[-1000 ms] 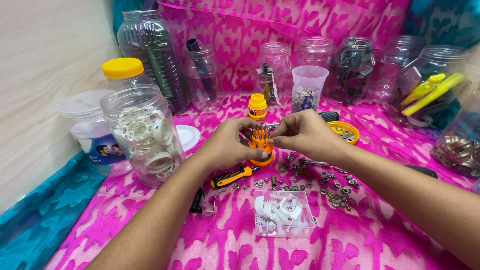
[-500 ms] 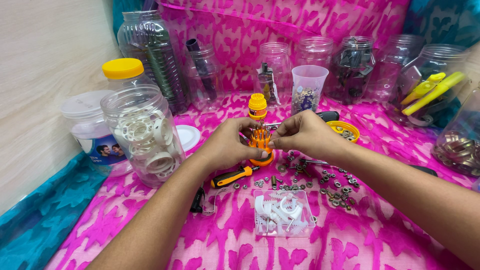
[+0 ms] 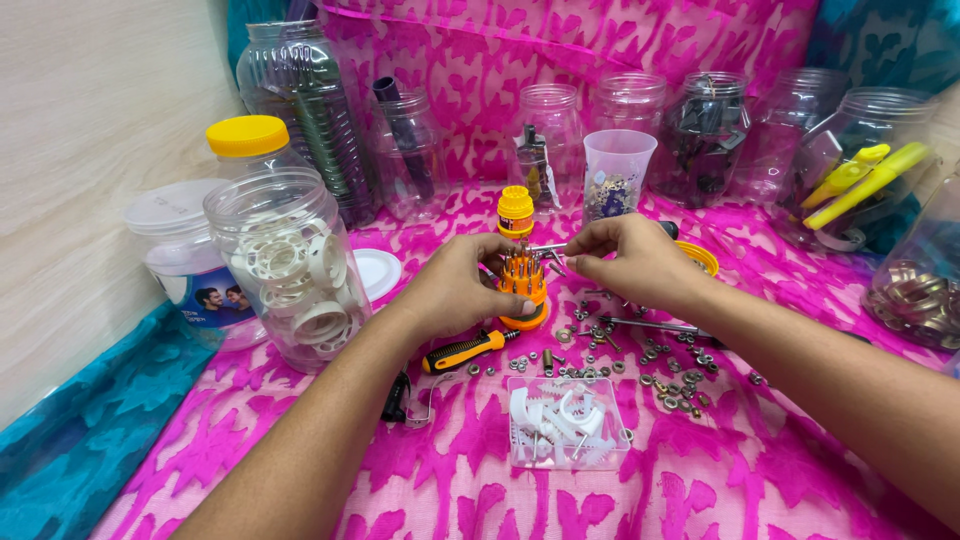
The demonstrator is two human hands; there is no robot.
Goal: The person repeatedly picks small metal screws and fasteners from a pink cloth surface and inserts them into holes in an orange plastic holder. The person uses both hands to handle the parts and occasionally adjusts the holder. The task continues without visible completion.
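Note:
My left hand (image 3: 455,288) grips an orange screwdriver-bit holder (image 3: 523,290) that stands upright on the pink cloth (image 3: 700,470). My right hand (image 3: 630,262) pinches a thin metal bit (image 3: 548,247) just above the holder's top. The holder's yellow and orange cap (image 3: 515,211) stands right behind it. An orange and black screwdriver handle (image 3: 462,351) lies under my left wrist. Several small nuts and screws (image 3: 640,355) are scattered below my right hand.
A clear box of white plastic clips (image 3: 565,420) lies in front. A jar of white rings (image 3: 290,265), a yellow-lidded jar (image 3: 250,140), a white-lidded tub (image 3: 180,250), a clear cup (image 3: 617,170) and several clear jars (image 3: 710,130) ring the cloth. A wall (image 3: 90,150) is at left.
My right hand has shifted slightly lower, toward the bit holder, still pinching the bit. My left hand stays on the holder.

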